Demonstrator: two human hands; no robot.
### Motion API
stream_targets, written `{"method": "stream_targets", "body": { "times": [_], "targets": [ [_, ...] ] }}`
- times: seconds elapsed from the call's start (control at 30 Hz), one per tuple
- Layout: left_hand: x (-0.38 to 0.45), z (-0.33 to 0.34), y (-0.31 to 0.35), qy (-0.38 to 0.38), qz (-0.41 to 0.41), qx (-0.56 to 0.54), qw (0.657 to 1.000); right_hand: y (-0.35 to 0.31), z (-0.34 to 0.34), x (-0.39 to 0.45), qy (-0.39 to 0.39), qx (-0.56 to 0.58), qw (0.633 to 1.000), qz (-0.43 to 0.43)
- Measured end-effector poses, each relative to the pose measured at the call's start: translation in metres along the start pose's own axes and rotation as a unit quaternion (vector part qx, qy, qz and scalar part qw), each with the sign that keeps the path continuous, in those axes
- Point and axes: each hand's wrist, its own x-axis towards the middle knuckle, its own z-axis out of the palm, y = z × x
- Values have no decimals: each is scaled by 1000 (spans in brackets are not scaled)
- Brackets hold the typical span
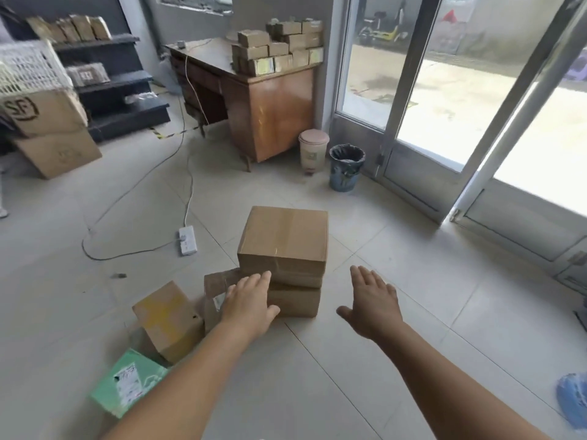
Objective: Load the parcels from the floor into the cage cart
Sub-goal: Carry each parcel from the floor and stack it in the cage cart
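Left hand (pixel 249 300): I see it spread, empty, reaching beside the stacked pair's left side.
Right hand (pixel 371 301): fingers spread, empty, off the right side.
Top parcel (pixel 282 239): stacked on lower parcel (pixel 293 301); I'd clamp both sides evenly.
Cage cart: unseen.

Brown parcels (pixel 282 242) stacked on floor

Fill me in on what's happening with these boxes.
A person is reaching with both bare hands toward two stacked brown parcels on the tiled floor. The left hand is at the stack's left side, the right hand open and apart from it. Nothing is lifted yet. A yellow-taped box and a green parcel lie alongside.
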Motion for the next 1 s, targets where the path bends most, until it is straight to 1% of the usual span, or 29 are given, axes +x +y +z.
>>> {"method": "stream_targets", "body": {
  "times": [0.23,0.47,0.7,0.83,1.0],
  "targets": [
    [70,-14,-66,-19,-33,2,999,-45,1,76,0,7,1000,21],
    [138,-14,-96,-48,-47,8,998,-61,10,143,-24,-7,999,30],
    [224,-5,-107,-82,-61,7,995,-53,25,232,-53,5,998,44],
    [288,2,-111,-106,-95,-3,990,-41,33,300,-60,30,996,52],
    [360,23,-118,-134,-149,-30,979,-23,47,375,-87,55,991,85]
  ]
}}
